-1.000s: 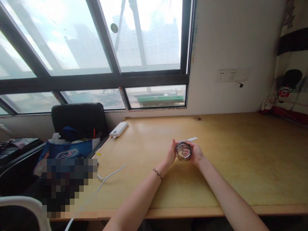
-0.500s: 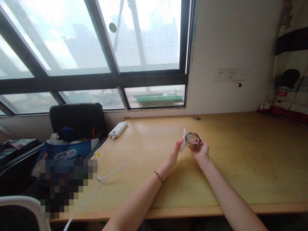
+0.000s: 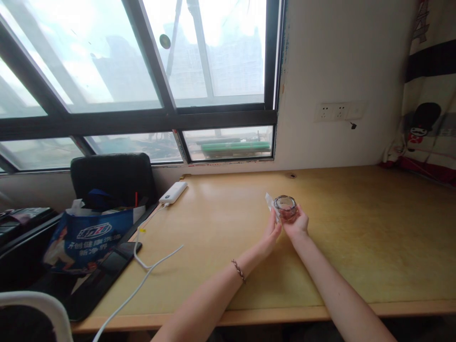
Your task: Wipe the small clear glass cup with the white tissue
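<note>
A smoky-brown, see-through glass ashtray or small bowl (image 3: 285,203) with a wavy rim is held above the wooden table (image 3: 221,237). My right hand (image 3: 298,224) is closed around its right side and underside. At the left of the glass, my left hand (image 3: 272,233) holds a white tissue or wipe (image 3: 270,200) against its outer wall. Part of the tissue lies hidden behind the fingers. A braided bracelet (image 3: 238,270) circles my left wrist.
At the table's left edge a white power bank (image 3: 173,193) lies with a white cable (image 3: 147,268) running from it. Beyond that edge are a blue bag (image 3: 96,237) and a black chair (image 3: 113,175). Window and wall sockets (image 3: 332,112) are behind.
My left hand has moved right, bringing the tissue from beside the glass's rim in against its lower left side. The right hand has stayed nearly in place with the glass.
</note>
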The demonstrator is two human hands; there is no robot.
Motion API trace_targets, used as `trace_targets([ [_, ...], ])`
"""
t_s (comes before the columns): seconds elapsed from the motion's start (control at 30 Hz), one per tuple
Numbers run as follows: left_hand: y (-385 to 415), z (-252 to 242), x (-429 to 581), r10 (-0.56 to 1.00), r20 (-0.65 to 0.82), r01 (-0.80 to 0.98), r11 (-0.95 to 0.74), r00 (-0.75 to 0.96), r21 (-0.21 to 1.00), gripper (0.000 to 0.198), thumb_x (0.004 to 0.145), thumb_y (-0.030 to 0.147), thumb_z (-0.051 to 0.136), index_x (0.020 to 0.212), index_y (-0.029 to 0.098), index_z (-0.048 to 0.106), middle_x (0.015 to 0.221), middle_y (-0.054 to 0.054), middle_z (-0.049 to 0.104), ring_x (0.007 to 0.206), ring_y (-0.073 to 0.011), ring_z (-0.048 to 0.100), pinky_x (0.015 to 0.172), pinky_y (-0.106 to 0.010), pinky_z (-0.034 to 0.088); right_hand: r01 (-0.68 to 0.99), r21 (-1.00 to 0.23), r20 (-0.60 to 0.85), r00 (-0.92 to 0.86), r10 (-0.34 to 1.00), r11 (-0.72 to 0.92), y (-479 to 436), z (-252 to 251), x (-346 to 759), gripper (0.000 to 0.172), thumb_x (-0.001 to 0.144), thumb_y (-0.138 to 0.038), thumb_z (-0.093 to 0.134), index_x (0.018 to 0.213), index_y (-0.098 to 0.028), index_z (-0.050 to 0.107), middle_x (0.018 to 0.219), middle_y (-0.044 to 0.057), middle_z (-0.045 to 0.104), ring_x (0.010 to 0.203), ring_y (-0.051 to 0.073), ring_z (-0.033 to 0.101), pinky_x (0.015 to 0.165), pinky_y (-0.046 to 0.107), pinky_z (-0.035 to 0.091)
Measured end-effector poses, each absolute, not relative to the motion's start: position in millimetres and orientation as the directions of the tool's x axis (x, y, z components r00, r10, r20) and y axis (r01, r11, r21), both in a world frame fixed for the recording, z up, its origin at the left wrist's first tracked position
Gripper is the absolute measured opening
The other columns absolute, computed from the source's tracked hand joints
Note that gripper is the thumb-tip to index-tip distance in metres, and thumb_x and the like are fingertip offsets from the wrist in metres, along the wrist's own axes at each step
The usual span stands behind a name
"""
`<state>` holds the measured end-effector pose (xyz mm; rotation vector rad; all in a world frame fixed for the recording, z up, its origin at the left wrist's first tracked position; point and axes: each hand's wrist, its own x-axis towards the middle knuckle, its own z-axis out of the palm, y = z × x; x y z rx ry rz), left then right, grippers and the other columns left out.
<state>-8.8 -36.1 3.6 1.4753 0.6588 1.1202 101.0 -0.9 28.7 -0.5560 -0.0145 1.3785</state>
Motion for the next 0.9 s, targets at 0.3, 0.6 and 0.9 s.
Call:
trace_targets([
  [0.3, -40, 8, -9, 0.894, 0.293, -0.206, -0.233, 0.340, 0.950, 0.067, 0.076, 0.048, 0.045, 0.132, 0.021, 0.021, 0.140, -0.002, 0.010, 0.128, -0.0198, 0.004, 0.107, -0.032, 0.002, -0.899, -0.433, -0.242, 0.185, 0.952, 0.064, 1, 27, 106, 0.021, 0.079, -0.026, 0.039, 0.068, -0.019, 0.055, 0.057, 0.001, 0.062, 0.052, 0.015, 0.057, 0.050, 0.030, 0.046],
  [0.6, -33, 28, -19, 0.933, 0.319, -0.309, -0.257, 0.167, 0.916, 0.051, 0.077, 0.048, 0.043, 0.118, 0.018, 0.045, 0.129, -0.005, 0.039, 0.122, -0.0221, 0.029, 0.103, -0.035, 0.017, -0.849, -0.513, -0.211, -0.018, 0.977, -0.126, -5, 38, 104, 0.022, 0.079, -0.025, 0.040, 0.064, -0.016, 0.053, 0.048, 0.000, 0.054, 0.043, 0.012, 0.050, 0.042, 0.024, 0.041],
  [0.9, -19, 24, -32, 0.950, 0.252, -0.392, -0.163, 0.187, 0.905, 0.052, 0.078, 0.053, 0.037, 0.102, 0.012, 0.058, 0.103, -0.009, 0.060, 0.098, -0.0234, 0.052, 0.088, -0.036, 0.036, -0.703, -0.553, -0.207, -0.403, 0.892, -0.446, -8, 38, 98, 0.020, 0.078, -0.022, 0.043, 0.063, -0.012, 0.050, 0.043, -0.003, 0.044, 0.035, 0.005, 0.035, 0.034, 0.017, 0.029],
])
